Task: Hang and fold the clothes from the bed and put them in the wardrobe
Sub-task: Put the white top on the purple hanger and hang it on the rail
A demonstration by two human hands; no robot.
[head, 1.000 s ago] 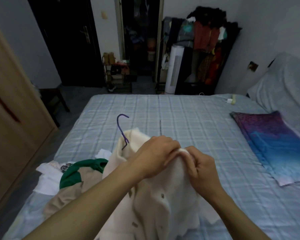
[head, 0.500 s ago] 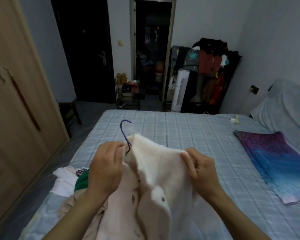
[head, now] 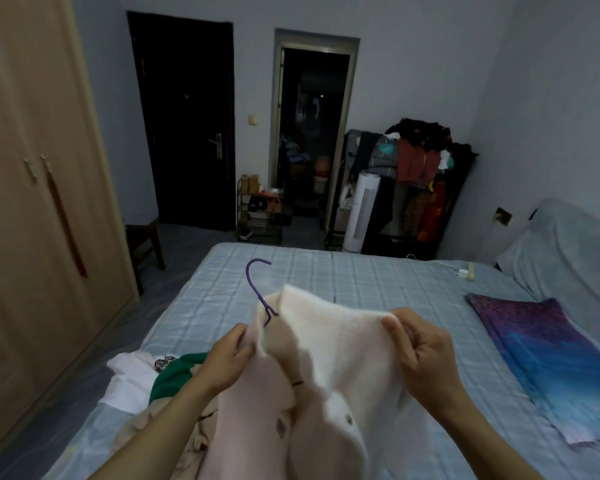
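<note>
A cream buttoned cardigan (head: 329, 344) hangs on a purple hanger (head: 257, 282) whose hook sticks up above the collar. My left hand (head: 227, 358) pinches the cardigan's left shoulder just below the hook. My right hand (head: 416, 344) grips the right shoulder, and the fabric is stretched between them above the bed (head: 378, 282). Under my left arm a pile of clothes lies on the bed: a green garment (head: 172, 374), a white one (head: 129, 372) and a beige one (head: 146, 434). The wooden wardrobe (head: 32, 202) stands on the left with its doors closed.
A purple-blue cloth (head: 548, 358) lies on the bed's right side, near a covered pillow (head: 568, 251). A charger lies at the far edge. Beyond the bed are a dark door, an open doorway, a shoe rack (head: 260, 216), a white tower fan (head: 361, 209) and a loaded clothes rack (head: 420, 181).
My hands have moved apart from the middle of the cardigan to its two shoulders, spreading it over the hanger. My head has tilted up, showing more of the room.
</note>
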